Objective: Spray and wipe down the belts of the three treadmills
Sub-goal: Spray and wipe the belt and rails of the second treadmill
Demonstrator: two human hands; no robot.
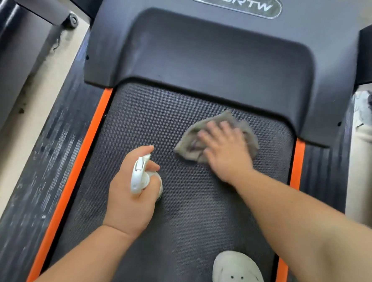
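Observation:
A dark textured treadmill belt with orange side strips fills the middle of the head view. My right hand presses flat, fingers straight, on a crumpled grey cloth on the belt near the motor cover. My left hand grips a white spray bottle above the belt's left half, nozzle pointing forward. A damp-looking patch shows on the belt below the cloth.
The dark grey motor cover with a BRTW badge lies ahead. Black side rails flank the belt. A white clog stands on the belt at the bottom. Pale floor and another machine's frame sit to the left.

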